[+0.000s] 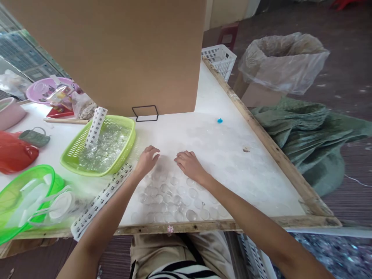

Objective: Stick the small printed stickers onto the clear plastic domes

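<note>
Over the white tabletop (pixel 200 133), my left hand (pixel 147 159) is just right of the green basket, its fingers lightly bent and apart from the thumb. Facing it across a small gap, my right hand (pixel 190 164) rests low on the table with curved fingers. I see nothing held in either hand. Several clear round discs (pixel 168 198) lie in loose rows between my forearms, towards the wooden front edge. The yellow-green basket (pixel 69 164) holds a heap of similar clear pieces (pixel 104 153) and a strip of patterned paper (pixel 95 128).
A patterned strip (pixel 101 199) lies under my left forearm. Left stand a green mesh basket (pixel 54 178), a white cup (pixel 61 205) and a red container (pixel 17 155). A large cardboard sheet (pixel 130 58) rises behind, near a black wire stand (pixel 147 120). A wooden rim (pixel 261 128) borders the right side.
</note>
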`<state>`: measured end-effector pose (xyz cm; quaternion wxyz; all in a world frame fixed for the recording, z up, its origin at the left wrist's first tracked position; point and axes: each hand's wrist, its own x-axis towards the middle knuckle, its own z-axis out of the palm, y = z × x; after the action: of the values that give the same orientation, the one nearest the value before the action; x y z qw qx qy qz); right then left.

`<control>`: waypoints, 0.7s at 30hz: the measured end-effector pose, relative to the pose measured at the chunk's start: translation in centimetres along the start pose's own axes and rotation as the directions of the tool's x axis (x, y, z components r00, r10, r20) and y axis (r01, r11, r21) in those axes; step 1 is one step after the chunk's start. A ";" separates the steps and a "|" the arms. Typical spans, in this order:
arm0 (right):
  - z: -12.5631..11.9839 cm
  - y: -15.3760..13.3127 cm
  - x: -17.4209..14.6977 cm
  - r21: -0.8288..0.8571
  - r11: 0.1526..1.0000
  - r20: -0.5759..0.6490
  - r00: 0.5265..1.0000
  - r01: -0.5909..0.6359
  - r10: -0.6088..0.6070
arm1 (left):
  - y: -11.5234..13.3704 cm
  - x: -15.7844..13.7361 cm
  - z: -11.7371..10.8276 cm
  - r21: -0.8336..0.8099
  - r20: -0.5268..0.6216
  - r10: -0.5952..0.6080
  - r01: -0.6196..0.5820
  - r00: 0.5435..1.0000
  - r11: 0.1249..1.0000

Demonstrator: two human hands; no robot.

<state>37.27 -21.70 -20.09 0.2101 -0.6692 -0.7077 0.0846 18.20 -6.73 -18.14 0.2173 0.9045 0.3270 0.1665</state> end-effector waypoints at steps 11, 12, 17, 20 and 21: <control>1.8 -4.1 1.6 0.158 0.977 0.065 0.985 0.146 -0.158 | 0.7 -6.4 -0.7 0.026 0.197 0.104 -0.111 0.975 0.994; 1.8 -4.2 1.3 0.156 0.977 0.088 0.983 0.146 -0.161 | 0.6 -6.5 -0.7 0.029 0.186 0.088 -0.095 0.979 0.995; 1.2 -4.1 -0.6 0.156 0.984 0.115 0.987 0.091 -0.109 | 0.4 -6.3 -0.7 0.049 0.157 0.074 -0.083 0.985 0.995; 1.2 -4.0 -0.9 0.218 0.976 0.089 0.995 0.030 -0.051 | 1.3 -5.9 -0.1 0.080 0.170 0.119 -0.134 0.978 0.988; 1.2 -3.9 -0.9 0.248 0.969 0.079 0.996 0.006 -0.026 | 1.7 -5.7 0.1 0.090 0.181 0.136 -0.154 0.974 0.984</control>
<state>33.23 -22.78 -19.80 0.2633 -0.6281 -0.7050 0.1979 14.96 -11.75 -18.29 0.1852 0.9471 0.2481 0.0849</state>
